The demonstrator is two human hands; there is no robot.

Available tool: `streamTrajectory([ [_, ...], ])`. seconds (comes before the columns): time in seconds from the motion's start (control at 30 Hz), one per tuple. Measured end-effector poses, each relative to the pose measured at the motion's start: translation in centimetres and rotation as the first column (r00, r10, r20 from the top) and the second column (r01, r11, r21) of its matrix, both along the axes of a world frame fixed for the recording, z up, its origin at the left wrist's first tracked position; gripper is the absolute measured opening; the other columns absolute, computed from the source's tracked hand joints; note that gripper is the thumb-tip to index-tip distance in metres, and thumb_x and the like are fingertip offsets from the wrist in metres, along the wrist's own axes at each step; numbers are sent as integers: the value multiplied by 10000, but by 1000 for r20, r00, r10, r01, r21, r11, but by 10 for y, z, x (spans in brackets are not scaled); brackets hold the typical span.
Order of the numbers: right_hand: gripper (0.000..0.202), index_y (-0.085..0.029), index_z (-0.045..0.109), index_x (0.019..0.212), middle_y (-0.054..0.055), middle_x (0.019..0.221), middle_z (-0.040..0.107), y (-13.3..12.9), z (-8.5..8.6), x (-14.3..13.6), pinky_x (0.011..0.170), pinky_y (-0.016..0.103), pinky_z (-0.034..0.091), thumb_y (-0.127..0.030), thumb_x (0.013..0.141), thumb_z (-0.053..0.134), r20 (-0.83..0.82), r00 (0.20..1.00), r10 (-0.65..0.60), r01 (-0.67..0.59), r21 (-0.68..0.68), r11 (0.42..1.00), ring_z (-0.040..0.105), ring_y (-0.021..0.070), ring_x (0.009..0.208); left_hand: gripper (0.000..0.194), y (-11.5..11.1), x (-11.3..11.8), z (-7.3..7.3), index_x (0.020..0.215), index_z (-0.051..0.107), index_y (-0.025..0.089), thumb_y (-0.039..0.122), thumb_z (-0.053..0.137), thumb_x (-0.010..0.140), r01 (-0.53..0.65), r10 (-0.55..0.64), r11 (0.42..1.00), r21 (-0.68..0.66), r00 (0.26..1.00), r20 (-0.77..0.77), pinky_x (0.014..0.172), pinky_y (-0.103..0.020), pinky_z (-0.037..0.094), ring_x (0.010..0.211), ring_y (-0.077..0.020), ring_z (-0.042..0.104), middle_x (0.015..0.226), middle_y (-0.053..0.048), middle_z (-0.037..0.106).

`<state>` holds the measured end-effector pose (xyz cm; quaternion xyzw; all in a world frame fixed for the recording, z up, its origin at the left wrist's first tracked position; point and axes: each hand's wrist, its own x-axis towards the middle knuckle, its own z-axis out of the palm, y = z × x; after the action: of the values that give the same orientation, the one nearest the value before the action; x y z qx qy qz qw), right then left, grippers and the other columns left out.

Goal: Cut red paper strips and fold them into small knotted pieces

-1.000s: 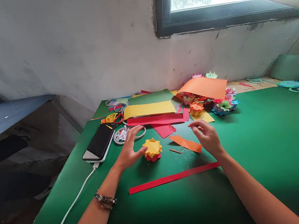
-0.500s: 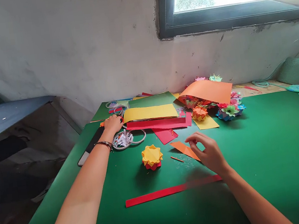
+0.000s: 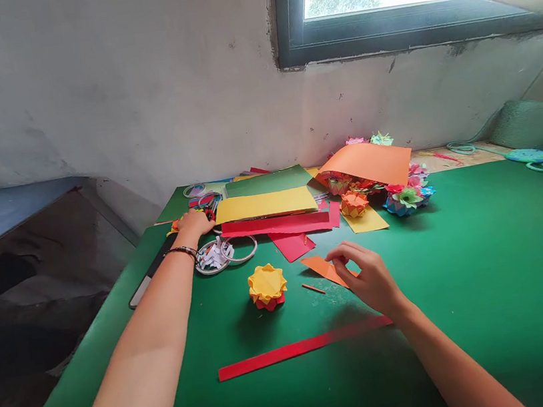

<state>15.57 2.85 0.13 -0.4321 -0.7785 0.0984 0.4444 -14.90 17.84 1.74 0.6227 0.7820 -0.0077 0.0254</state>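
My left hand reaches to the back left, its fingers curled down among small tools beside the yellow paper stack. What they grip is hidden. My right hand hovers over an orange paper piece, thumb and fingertips brought together in a loose pinch with nothing visible in it. Between the hands sits a folded-paper ornament, yellow on top and red below. In front of it lies a long red paper strip, its right end near my right wrist. A thin orange paper roll lies beside the ornament.
Silvery rings and white paper scraps lie near my left wrist, with a dark phone-like object alongside. Red sheets lie under the yellow stack. Paper flowers and a curved orange sheet stand back right.
The view has turned slightly right, so the table things appear further left. My left fingers have shifted a little among the tools. My right hand keeps its pinch above the orange paper.
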Motion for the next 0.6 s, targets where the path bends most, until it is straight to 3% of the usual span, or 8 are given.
streamTrajectory([
  [0.3,174,-184,555,695,6,611,577,0,1,1,488,215,448,-107,776,423,33,999,28,-28,-10,1000,532,107,542,529,-3,10,-1,1155,541,65,408,426,770,-86,84,996,-27,995,-55,803,-395,425,1105,-352,476,1237,-244,459],
  [0.5,172,-178,556,692,6,612,572,1,0,2,487,207,438,-95,772,428,44,999,19,-19,-11,1000,525,102,544,434,0,12,6,1106,584,97,322,436,765,12,-16,998,-64,998,-57,749,-330,456,998,-304,558,1138,-199,558],
  [0.6,178,-176,559,695,8,619,575,0,1,2,489,207,438,-92,773,422,63,998,27,-25,-27,999,527,101,544,410,-4,18,11,1085,593,84,290,450,761,61,-65,997,-52,994,-90,780,-350,447,1052,-318,514,1185,-207,518],
])
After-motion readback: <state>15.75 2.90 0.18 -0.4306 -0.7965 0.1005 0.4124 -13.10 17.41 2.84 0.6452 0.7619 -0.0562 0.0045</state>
